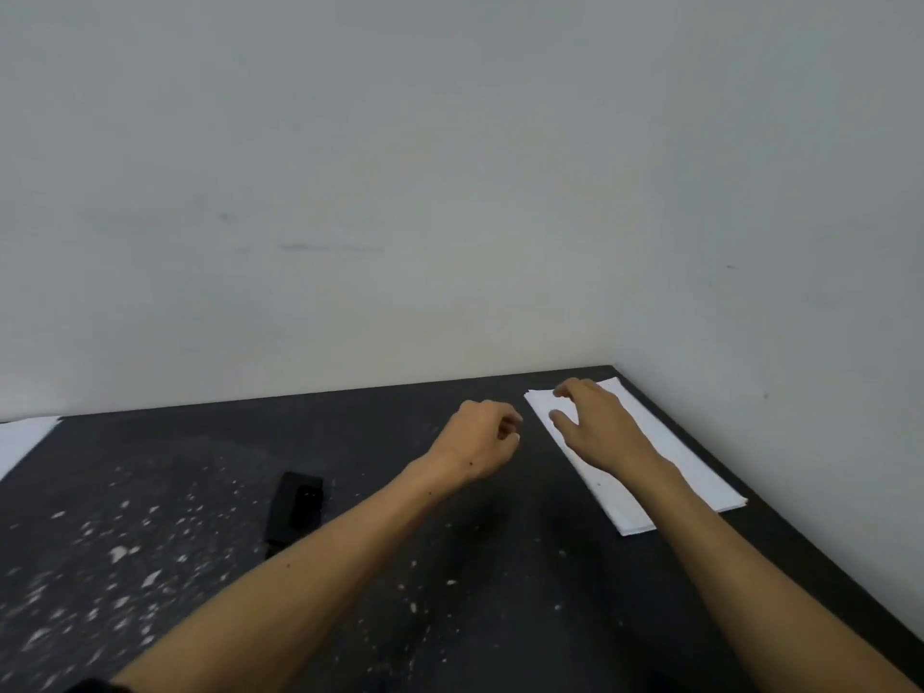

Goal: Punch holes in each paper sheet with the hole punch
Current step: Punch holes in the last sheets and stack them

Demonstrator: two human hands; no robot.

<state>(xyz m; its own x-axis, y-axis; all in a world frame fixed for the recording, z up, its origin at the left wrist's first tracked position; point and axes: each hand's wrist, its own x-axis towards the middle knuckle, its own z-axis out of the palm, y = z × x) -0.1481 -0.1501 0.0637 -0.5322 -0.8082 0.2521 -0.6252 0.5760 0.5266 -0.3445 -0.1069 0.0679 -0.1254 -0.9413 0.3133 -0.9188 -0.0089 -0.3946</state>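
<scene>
Paper sits in a neat white stack (650,457) at about two o'clock on the dark desk (450,567), pushed close to the corner where the two walls meet, probably so it stays clear of the working space in the middle. The person's right hand (595,427) hangs just over the far end of that stack, fingers spread and bent downward, thumb held apart; its grip is wide and holds nothing that I can see, though the fingertips look to be at or very near the top sheet. That pose suits peeling off one sheet rather than lifting the pile.

The left hand (480,437) hovers beside the stack's near-left edge, just apart from it, fingers loosely curled in toward the palm — empty as far as I can tell, and likely waiting to steady or receive the sheet.

The hole punch (295,507), a black block, lies at about ten o'clock from the person's forearms, well apart from the paper and untouched by either hand. White flecks (120,552) speckle the desk around and left of it — they may be punched-out chads, which would explain why the tool stays there. Another bit of white paper (25,437) shows at the far left edge.
</scene>
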